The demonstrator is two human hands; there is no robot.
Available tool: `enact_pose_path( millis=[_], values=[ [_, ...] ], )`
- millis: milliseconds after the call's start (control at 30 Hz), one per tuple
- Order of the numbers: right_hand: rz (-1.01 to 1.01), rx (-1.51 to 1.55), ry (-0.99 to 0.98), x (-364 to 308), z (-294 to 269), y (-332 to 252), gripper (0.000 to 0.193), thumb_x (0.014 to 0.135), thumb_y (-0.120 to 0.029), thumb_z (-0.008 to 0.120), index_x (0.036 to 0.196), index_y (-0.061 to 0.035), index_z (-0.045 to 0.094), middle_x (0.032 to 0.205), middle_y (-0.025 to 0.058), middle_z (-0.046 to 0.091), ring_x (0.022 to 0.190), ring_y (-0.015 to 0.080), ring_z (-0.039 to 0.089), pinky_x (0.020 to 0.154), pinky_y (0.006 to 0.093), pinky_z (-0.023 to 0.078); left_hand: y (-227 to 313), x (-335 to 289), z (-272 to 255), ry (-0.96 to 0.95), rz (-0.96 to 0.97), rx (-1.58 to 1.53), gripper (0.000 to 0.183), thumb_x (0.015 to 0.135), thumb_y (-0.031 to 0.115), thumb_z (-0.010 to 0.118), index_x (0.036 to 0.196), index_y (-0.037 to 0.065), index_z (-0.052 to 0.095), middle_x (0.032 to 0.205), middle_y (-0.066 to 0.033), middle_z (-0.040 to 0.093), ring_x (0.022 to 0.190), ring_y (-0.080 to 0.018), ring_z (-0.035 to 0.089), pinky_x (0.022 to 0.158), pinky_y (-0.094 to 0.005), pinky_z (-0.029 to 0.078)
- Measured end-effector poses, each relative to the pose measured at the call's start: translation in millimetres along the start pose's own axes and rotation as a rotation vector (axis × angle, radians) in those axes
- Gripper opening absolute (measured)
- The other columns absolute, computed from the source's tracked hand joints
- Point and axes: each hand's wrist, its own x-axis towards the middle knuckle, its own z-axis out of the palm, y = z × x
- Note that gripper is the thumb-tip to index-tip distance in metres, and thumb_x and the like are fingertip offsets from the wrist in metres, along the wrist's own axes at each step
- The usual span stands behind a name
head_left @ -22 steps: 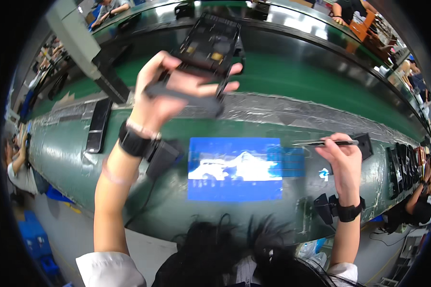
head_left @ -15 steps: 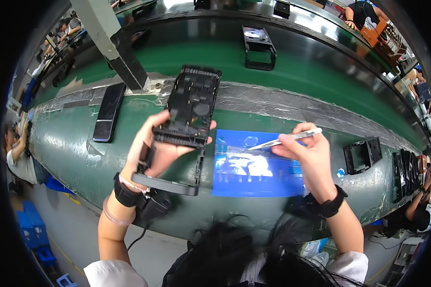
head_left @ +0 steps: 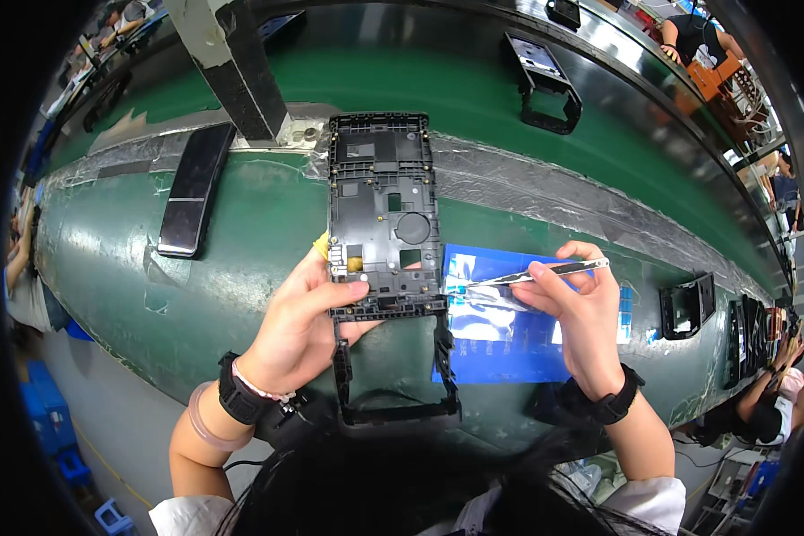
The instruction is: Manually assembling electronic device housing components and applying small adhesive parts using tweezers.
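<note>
My left hand (head_left: 305, 308) grips a black plastic device housing (head_left: 380, 210) near its lower end, thumb across the inner face. The housing's ribbed inside, with brass-coloured inserts and square cut-outs, faces up; an open frame loop (head_left: 397, 413) extends toward me. In my right hand (head_left: 573, 308) is a pair of silver tweezers (head_left: 545, 272), pinched between thumb and fingers, with tips pointing left near the housing's right edge. Whether the tips hold anything is too small to tell. Beneath the tweezers lies a blue sheet (head_left: 500, 357) bearing shiny clear film pieces.
A dark phone-like device (head_left: 195, 192) lies at left beside a pillar (head_left: 241, 80). Another black housing (head_left: 545, 82) sits on the green strip beyond the taped seam (head_left: 545, 183). At right stand a black frame (head_left: 688, 306) and several dark parts (head_left: 749, 335). Other people work at both sides.
My left hand has turned the housing upright and moved it slightly right, its inner face now flatter to view. The tweezers have come nearer to it. The far housing appears farther right.
</note>
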Motion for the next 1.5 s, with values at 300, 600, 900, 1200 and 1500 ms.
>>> enact_pose_path(
  millis=[300,600,900,1200,1500],
  values=[
    [0.013,0.111,0.024,1.0,-9.2,2.8,0.02,0.067,0.004,0.049,0.081,-0.0017,0.036,0.066,0.0125,0.053,0.061,0.0204,0.055,0.057,0.0264,0.047,-7.4,-4.6,-2.7,-0.059,-0.026,0.062,0.052,0.068,-0.003,0.036,0.115,0.008,0.016,0.103,-0.0123,0.041,0.088,-0.0124,0.044,0.048,-0.0165,0.028],
    [-0.295,0.077,0.132,-49.4,3.6,-52.3,0.026,0.063,0.0,0.05,0.076,-0.0029,0.028,0.055,0.0087,0.044,0.045,0.0194,0.052,0.043,0.0248,0.047,-22.0,-10.4,35.5,-0.442,0.182,0.156,0.063,0.064,-0.012,0.026,0.117,0.003,-0.004,0.118,-0.0117,0.018,0.108,-0.0211,0.026,0.089,-0.0324,0.019],
    [-0.394,0.048,-0.043,-60.1,-0.5,-48.2,0.021,0.067,0.0,0.043,0.078,-0.0023,0.025,0.063,0.0084,0.04,0.039,0.0162,0.05,0.044,0.0314,0.049,-34.9,-13.0,52.1,-0.618,0.284,0.284,0.068,0.063,-0.014,0.029,0.117,0.001,-0.009,0.121,-0.013,0.008,0.113,-0.0218,0.012,0.089,-0.0302,0.011],
    [-0.381,-0.107,0.119,-63.6,0.6,-51.3,0.023,0.066,-0.002,0.044,0.079,-0.0016,0.025,0.064,0.0089,0.041,0.038,0.0142,0.049,0.038,0.024,0.048,-28.8,-15.7,53.9,-0.602,0.246,0.431,0.07,0.062,-0.017,0.028,0.116,0.002,-0.012,0.122,-0.0135,0.006,0.113,-0.0237,0.011,0.087,-0.0287,0.017],
    [-0.367,-0.012,0.042,-60.3,-1.2,-49.8,0.023,0.066,-0.002,0.045,0.079,-0.002,0.026,0.065,0.0088,0.04,0.039,0.014,0.049,0.04,0.0245,0.048,-27.5,-15.7,54.3,-0.597,0.212,0.462,0.069,0.062,-0.017,0.028,0.116,0.001,-0.012,0.122,-0.0143,0.006,0.113,-0.0241,0.012,0.087,-0.0277,0.017]
  ],
)
